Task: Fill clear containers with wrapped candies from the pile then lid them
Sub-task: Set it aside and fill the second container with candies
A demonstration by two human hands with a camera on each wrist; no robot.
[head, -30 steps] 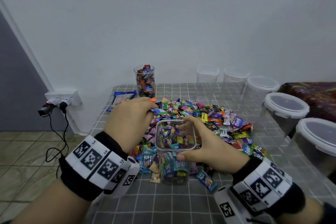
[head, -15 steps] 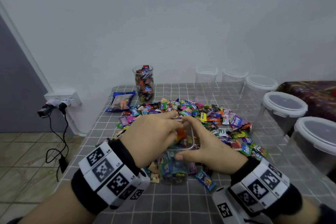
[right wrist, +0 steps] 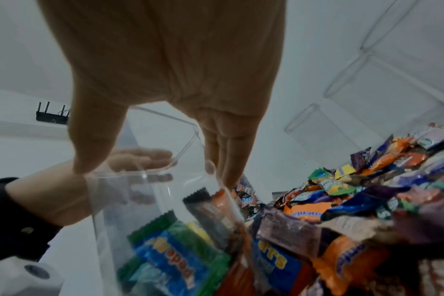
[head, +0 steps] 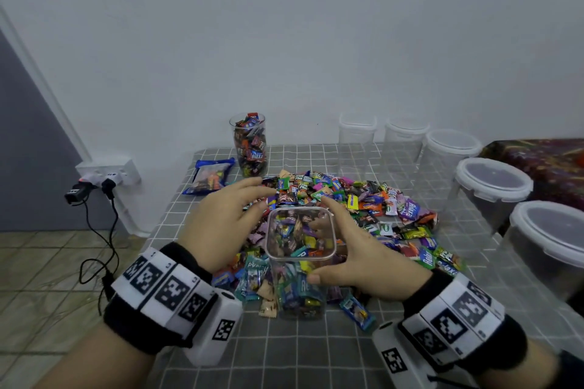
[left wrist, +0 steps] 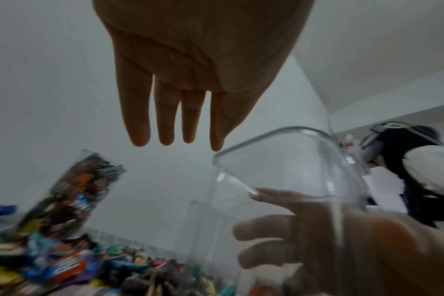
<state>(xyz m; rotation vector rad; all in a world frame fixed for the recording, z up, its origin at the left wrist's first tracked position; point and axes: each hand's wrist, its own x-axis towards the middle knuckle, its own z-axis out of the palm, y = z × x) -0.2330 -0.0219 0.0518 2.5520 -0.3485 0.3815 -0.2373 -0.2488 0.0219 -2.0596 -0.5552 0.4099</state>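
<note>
1. Start at the left hand (head: 226, 224). It hovers just left of the square clear container (head: 300, 259), fingers straight and apart, holding nothing, its fingertips over the near-left edge of the candy pile (head: 357, 202). The next grab, I judge, should be a modest pinch from that edge, not a big scoop, because the container's mouth is narrow.

2. Bring each handful straight over the square rim before letting go. The container stands upright on the tabletop (head: 316, 354) at the near edge of the pile, with loose candies touching its base, so anything dropped short just rejoins the heap.

3. It looks a little over half full, and the wrappers lie loosely. Some sweets look set to stand tall; press them flat so nothing sits above the rim, or a lid will probably not seat.

4. Keep the right hand (head: 366, 257) as it is: thumb on the near wall, fingers curled round the far-right side, clamped on the container. A light plastic tub like this would likely tip or slide if pushed without that brace.

5. I cannot tell which lid fits this container; the lidded tubs (head: 493, 180) at the far right are round.
</note>
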